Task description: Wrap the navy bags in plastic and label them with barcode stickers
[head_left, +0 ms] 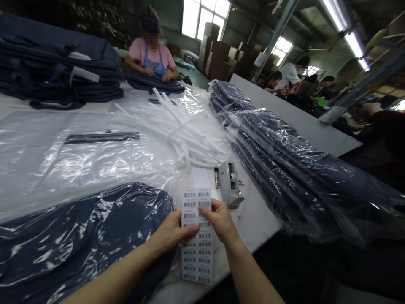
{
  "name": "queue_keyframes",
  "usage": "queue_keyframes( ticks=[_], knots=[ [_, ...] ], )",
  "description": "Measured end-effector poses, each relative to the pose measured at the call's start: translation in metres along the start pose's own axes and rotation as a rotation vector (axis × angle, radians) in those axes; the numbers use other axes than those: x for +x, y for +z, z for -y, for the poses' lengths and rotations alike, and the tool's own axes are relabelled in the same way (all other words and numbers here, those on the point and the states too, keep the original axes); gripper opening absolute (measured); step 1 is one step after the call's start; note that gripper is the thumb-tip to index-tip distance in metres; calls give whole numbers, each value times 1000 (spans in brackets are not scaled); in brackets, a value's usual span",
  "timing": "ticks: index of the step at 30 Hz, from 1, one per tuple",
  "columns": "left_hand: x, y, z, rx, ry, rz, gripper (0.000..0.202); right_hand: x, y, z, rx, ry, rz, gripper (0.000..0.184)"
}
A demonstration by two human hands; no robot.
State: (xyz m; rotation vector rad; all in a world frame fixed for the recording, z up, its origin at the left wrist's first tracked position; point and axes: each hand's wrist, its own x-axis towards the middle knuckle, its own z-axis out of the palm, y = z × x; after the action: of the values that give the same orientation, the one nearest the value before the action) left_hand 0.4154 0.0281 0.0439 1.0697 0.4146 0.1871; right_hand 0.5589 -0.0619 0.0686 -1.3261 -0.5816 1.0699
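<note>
Well, we hold a sheet of barcode labels [196, 257] at 6 o'clock on the white worktable [256, 223], with our left hand [172, 233] at its left edge and our right hand [220, 220] at its upper right. The fingers of each hand lie together, clamped on the sheet. Just past the sheet, at 12 o'clock, sits a grey dispenser [230, 183] with a black marker [216, 177] beside it. A bagged navy garment [69, 240] lies at 9 o'clock, touching our left hand's side of the sheet, and glossy plastic bags [79, 164] spread beyond it. A tied bundle of white foam tubes [171, 131] lies at 11 o'clock. Bagged navy stacks [294, 169] fill 3 o'clock, and an unbagged navy stack [57, 63] sits at 10 o'clock. Across the room, a co-worker in a blue apron [151, 50] works at 12 o'clock, with cardboard boxes [218, 55] and a bright window [202, 19] behind. More co-workers [289, 74] sit at 2 o'clock under fluorescent lights [344, 38].
</note>
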Motion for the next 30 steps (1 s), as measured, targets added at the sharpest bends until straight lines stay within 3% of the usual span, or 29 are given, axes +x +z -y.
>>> queue_keyframes(
  ticks=[6, 14, 16, 18, 19, 21, 23, 27, 30],
  knots=[
    [-10, 1, -10, -110, 50, -219, 50, -18, 9, -9, -10, 56, 14, 32],
    [-14, 0, -7, -27, 32, -254, 47, -28, 15, -16, -45, 34, -29, 29],
    [-17, -2, -7, 166, 191, -411, 45, -29, 15, -16, -75, 28, -48, 27],
    [-21, -5, -9, 526, 505, -584, 34, -31, 15, -16, -134, 14, -56, 23],
    [-23, -5, -11, 733, 662, -600, 27, -32, 15, -16, -175, -2, -52, 22],
    [-26, -6, -17, 1075, 844, -471, 17, -33, 16, -15, -272, -54, -31, 18],
    [-27, -5, -21, 1224, 861, -332, 16, -34, 18, -14, -397, -136, -24, 14],
    [-23, -5, -24, 1179, 814, -348, 22, -37, 22, -8, -725, -351, -77, 19],
    [-22, -7, -25, 1209, 871, -314, 20, -38, 25, -4, -828, -405, -40, 19]
  ],
)
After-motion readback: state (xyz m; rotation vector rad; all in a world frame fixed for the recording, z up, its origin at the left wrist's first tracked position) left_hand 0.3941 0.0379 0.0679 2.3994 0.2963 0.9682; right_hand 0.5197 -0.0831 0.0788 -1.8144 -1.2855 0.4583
